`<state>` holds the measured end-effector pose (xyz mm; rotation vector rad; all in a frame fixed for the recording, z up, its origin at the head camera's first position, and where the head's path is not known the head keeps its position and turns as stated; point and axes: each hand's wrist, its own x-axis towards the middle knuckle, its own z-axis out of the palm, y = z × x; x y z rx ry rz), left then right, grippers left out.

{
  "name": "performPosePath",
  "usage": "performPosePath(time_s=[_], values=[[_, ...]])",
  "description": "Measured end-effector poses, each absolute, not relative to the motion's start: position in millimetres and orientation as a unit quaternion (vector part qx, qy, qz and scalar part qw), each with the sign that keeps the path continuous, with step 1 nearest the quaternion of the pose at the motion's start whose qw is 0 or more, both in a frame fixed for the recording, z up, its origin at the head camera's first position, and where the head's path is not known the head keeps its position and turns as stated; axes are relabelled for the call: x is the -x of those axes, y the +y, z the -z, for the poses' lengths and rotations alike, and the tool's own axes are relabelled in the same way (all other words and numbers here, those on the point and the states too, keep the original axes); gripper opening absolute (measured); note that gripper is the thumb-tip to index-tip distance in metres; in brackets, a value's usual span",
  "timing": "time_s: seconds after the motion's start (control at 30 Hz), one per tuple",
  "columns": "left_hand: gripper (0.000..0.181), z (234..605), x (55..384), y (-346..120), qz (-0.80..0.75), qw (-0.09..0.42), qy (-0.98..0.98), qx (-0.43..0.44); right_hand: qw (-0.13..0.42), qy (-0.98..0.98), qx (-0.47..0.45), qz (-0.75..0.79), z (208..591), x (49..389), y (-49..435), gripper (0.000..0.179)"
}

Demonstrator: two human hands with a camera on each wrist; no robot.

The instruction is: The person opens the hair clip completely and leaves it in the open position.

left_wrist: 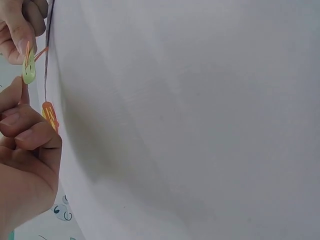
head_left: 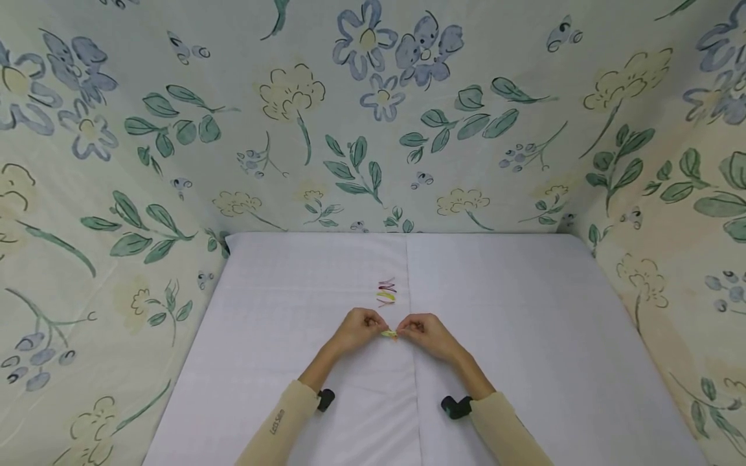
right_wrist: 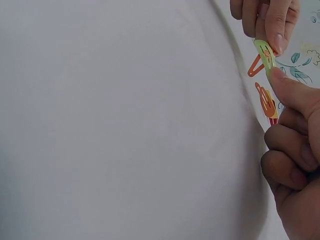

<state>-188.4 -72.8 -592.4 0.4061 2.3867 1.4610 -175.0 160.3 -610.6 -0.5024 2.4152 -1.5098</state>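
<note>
A light green snap hair clip [right_wrist: 263, 50] is stretched between the two hands. My left hand [head_left: 358, 329] pinches one end of it and my right hand [head_left: 428, 333] pinches the other, with thumb and finger. Just past it, in the right wrist view, shows a splayed orange hair clip [right_wrist: 255, 66]; whether it lies on the cloth or is held cannot be told. Beyond the hands, a short column of several hair clips [head_left: 386, 295] in red, yellow and orange lies on the cloth. The nearest one, an orange clip [right_wrist: 266, 103], partly covers a yellow one in the right wrist view.
A white cloth [head_left: 495, 310] covers the table, with a seam running front to back right of the clips. Floral fabric [head_left: 350, 175] hangs around the back and sides. Dark wrist cameras [head_left: 456, 407] sit by both beige sleeves [head_left: 280, 417].
</note>
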Motion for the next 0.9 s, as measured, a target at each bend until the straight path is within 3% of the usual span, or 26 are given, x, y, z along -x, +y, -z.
performPosePath(time_s=[0.9], values=[[0.010,594.4,187.1,-70.5,-0.503,0.156,0.839,-0.138,0.132,0.820,0.177,0.528,612.3,173.7,147.7,0.009]])
